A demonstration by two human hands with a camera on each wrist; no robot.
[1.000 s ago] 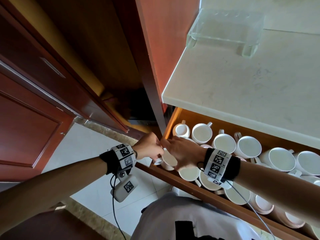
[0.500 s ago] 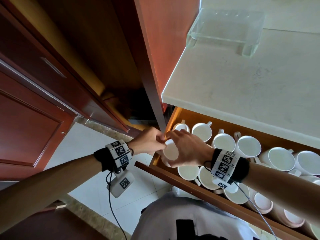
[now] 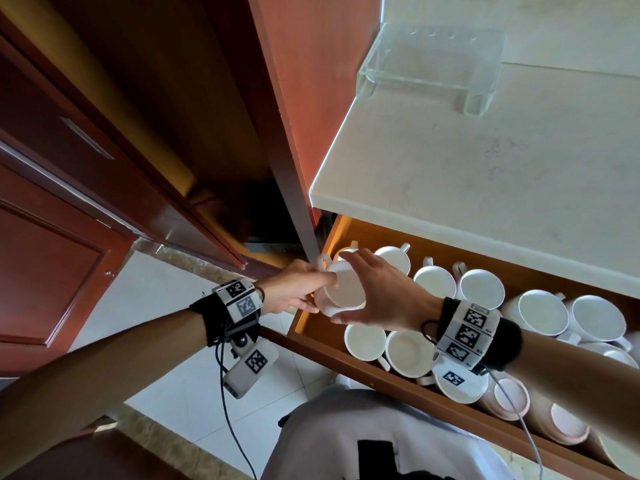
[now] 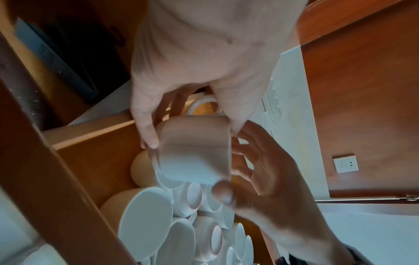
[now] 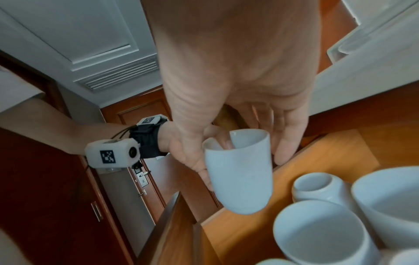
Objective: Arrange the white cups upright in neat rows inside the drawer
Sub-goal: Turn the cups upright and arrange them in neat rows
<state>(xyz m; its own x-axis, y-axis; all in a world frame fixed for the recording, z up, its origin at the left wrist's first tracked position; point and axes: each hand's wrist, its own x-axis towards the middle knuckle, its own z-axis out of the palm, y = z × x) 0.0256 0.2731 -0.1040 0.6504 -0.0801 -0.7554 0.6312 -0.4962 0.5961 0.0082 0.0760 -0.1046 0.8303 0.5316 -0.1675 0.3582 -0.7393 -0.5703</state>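
A white cup [image 3: 349, 299] hangs tilted over the left end of the open wooden drawer [image 3: 398, 379]. My left hand [image 3: 320, 292] pinches it, index finger on one side and thumb on the other [image 4: 193, 135], with a fingertip inside the rim in the right wrist view. My right hand [image 3: 341, 289] spans the cup [image 5: 240, 175] with straight, spread fingers; its thumb lies along the cup's side, and its fingers [image 4: 256, 157] stand a little off the cup. Several white cups [image 3: 440, 282] stand upright in the drawer, some hidden under my right forearm.
A pale countertop [image 3: 485, 188] overhangs the drawer's back row and carries a clear plastic stand [image 3: 429, 64]. A tall red-brown cabinet panel [image 3: 301, 133] rises just left of the drawer. White floor tiles [image 3: 166, 327] lie below my left arm. Bare drawer bottom [image 5: 317, 161] shows at the left end.
The cup has risen out of the drawer's left front area. My left hand has taken hold of it, and my right hand's fingers have straightened and spread away from it.
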